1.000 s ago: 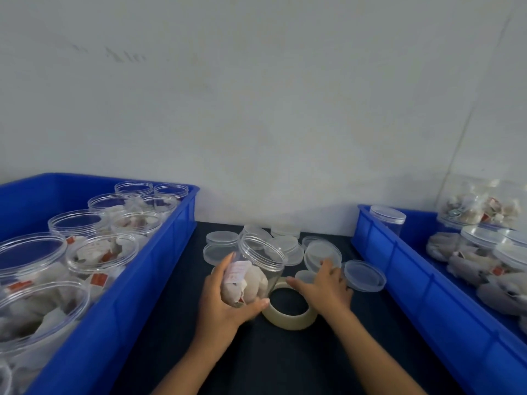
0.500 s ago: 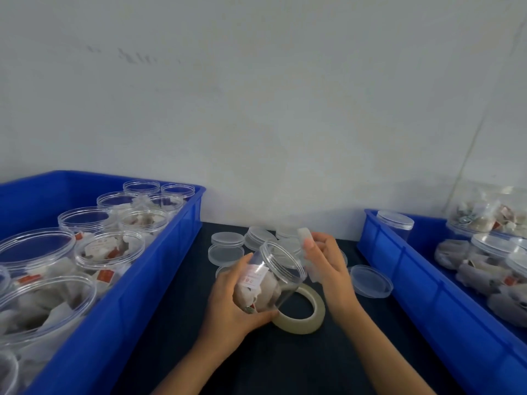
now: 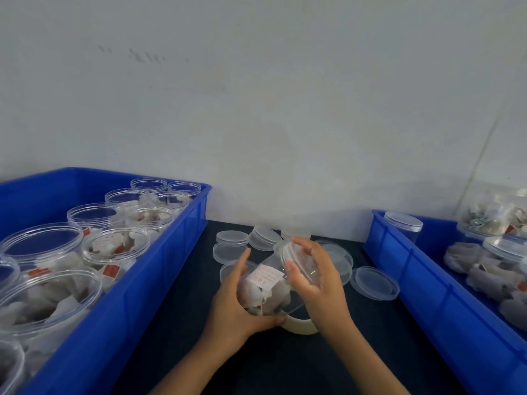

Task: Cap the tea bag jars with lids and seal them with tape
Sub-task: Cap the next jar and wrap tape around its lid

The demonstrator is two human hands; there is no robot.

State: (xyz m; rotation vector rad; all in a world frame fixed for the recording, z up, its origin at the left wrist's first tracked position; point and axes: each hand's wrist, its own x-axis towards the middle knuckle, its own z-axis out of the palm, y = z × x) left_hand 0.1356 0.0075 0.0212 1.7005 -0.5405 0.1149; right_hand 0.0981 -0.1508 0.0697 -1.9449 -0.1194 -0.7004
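Near centre, the left hand grips a tilted tea bag jar above the dark table; the right hand curls round a clear lid at its mouth. A tape roll lies beneath; spare lids lie beyond, between two blue crates.

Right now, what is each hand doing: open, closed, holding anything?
Left hand: grips the tea bag jar.
Right hand: holds a clear lid at the jar's mouth.
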